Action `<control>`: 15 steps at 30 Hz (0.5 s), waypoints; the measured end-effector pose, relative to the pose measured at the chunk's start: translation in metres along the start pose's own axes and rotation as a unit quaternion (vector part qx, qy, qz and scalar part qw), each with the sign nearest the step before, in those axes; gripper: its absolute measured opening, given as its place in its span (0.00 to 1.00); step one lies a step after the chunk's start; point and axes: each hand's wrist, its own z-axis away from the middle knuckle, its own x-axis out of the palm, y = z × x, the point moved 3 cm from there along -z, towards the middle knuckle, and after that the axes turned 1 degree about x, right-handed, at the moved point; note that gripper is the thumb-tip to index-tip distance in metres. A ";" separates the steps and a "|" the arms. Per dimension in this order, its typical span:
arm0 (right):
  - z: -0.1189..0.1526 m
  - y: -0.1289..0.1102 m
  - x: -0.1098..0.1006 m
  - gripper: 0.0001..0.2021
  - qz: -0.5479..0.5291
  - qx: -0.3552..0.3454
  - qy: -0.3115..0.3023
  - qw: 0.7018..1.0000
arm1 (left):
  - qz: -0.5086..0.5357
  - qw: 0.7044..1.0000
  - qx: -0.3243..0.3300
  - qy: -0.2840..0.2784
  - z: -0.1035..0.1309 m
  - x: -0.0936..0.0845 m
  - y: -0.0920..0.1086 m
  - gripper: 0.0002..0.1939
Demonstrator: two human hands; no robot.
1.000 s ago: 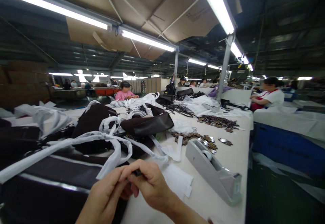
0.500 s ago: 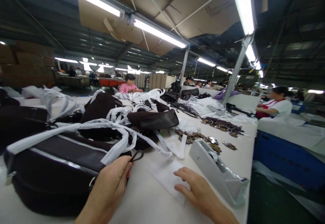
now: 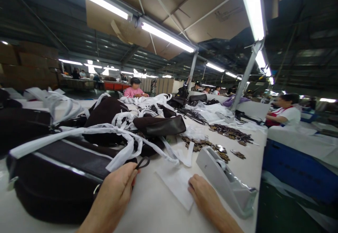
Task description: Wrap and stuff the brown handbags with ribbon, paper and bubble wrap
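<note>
At the white table (image 3: 148, 205) | our left hand (image 3: 116, 187) closed round a dark loop (image 3: 144, 162), beside the black bag (image 3: 58, 187) | our right hand (image 3: 202, 192), fingers curled, touches the white sheet's (image 3: 176, 182) right edge; grip unclear

Counting now: one dark loop (image 3: 148, 161), one grey dispenser (image 3: 224, 183), one blue bin (image 3: 293, 166), two heaps of brown pieces (image 3: 231, 133), one piece apart (image 3: 238, 154)!
</note>
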 end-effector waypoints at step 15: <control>-0.020 -0.040 -0.014 0.09 -0.236 -0.024 -0.073 0.969 | 0.019 1.000 -0.001 -0.002 0.002 -0.001 -0.002 0.19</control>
